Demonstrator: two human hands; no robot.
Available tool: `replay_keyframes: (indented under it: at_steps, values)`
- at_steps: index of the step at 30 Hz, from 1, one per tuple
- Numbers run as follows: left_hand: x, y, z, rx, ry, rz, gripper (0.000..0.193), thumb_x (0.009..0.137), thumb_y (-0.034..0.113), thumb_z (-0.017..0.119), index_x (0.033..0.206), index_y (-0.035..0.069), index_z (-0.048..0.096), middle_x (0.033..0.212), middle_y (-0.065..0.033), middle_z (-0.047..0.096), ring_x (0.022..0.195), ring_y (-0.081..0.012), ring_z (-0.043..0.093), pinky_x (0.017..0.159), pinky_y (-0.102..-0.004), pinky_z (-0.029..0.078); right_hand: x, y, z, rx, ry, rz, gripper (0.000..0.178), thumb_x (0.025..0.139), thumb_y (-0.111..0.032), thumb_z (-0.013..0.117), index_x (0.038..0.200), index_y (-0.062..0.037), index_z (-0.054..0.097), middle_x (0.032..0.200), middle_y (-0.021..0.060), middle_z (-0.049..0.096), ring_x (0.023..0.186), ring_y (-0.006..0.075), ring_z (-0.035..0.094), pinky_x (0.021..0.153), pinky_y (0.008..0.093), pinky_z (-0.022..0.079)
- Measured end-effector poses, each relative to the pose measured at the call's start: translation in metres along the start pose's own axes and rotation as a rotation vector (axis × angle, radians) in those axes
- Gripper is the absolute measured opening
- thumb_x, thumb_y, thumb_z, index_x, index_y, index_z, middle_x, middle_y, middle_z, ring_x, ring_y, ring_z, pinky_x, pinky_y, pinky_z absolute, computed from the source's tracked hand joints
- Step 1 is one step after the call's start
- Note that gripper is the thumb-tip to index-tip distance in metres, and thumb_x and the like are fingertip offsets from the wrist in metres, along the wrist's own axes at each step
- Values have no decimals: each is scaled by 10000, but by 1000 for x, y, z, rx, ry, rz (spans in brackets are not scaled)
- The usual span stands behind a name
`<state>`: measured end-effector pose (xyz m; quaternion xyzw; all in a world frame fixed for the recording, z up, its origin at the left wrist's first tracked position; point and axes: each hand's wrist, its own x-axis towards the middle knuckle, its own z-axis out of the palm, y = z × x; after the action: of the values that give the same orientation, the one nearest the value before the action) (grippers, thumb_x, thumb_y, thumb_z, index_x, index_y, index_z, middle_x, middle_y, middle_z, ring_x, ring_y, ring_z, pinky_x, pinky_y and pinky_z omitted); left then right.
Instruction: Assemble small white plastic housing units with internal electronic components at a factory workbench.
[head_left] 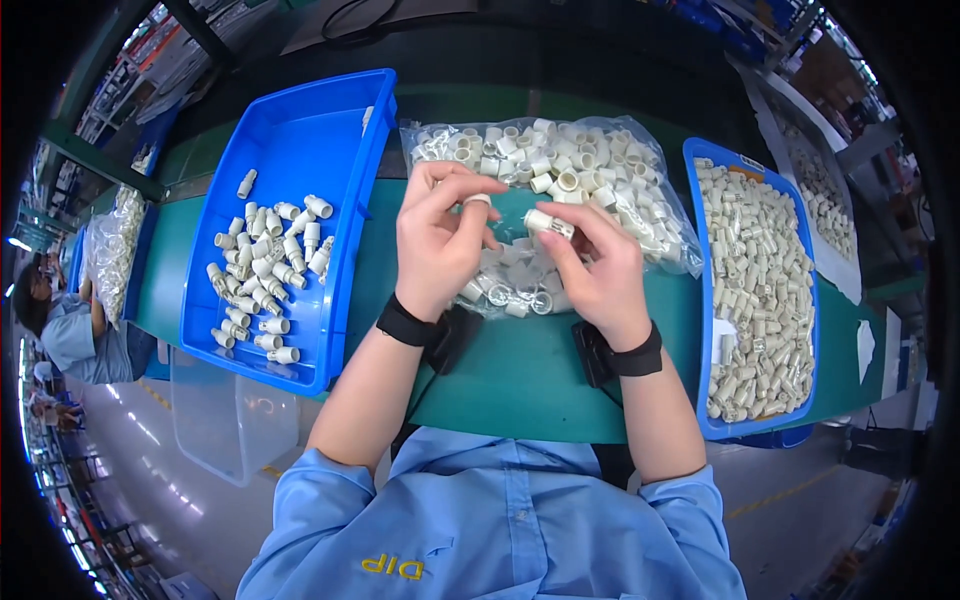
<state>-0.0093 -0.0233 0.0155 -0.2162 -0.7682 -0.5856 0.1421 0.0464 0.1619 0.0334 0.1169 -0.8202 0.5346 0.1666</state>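
Observation:
My left hand (436, 232) is closed in a pinch on a small white plastic cap (479, 199), mostly covered by the fingers. Facing it, my right hand (603, 268) grips a white cylindrical fitting (549, 223) with dark print on its side, between thumb and fingers. The two parts are held apart, with a gap between them. Behind and under the hands, an open clear bag (655, 215) spreads over the green table, full of loose white caps (568, 181). Some caps show through the plastic below my fingers.
At left, a blue tray (290, 130) holds a loose pile of white fittings (265, 260). A blue bin (708, 290) at right is packed with similar fittings (755, 300). A clear plastic box (225, 420) sits below the left tray. Another person (85, 335) works at far left.

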Motion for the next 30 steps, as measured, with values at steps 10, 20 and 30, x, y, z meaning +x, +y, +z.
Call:
replay_keyframes:
  at_steps: [10,20,30]
  values:
    - [-3,17,10,-658,-139,-395,268,935,-69,607,1203,-76,623,1200,-132,621,1067,-226,681,766,-288,635,-16,16,5,193,106,-183,266,885,37,669,1150,30,645,974,94,594,751,112,580,661,205,448]
    - [-16,-5,9,-482,-285,29,314,890,-116,650,1202,-101,618,1161,-171,668,948,-215,723,731,-272,627,-25,11,5,127,205,-480,344,771,84,768,1080,21,632,971,126,625,815,167,605,730,252,477]
    - [-15,1,12,-396,-228,39,342,853,-177,601,1174,-75,659,1014,-131,711,861,-180,730,642,-255,622,-20,11,4,43,253,-599,387,716,89,795,1076,20,674,940,135,669,764,188,628,660,268,494]
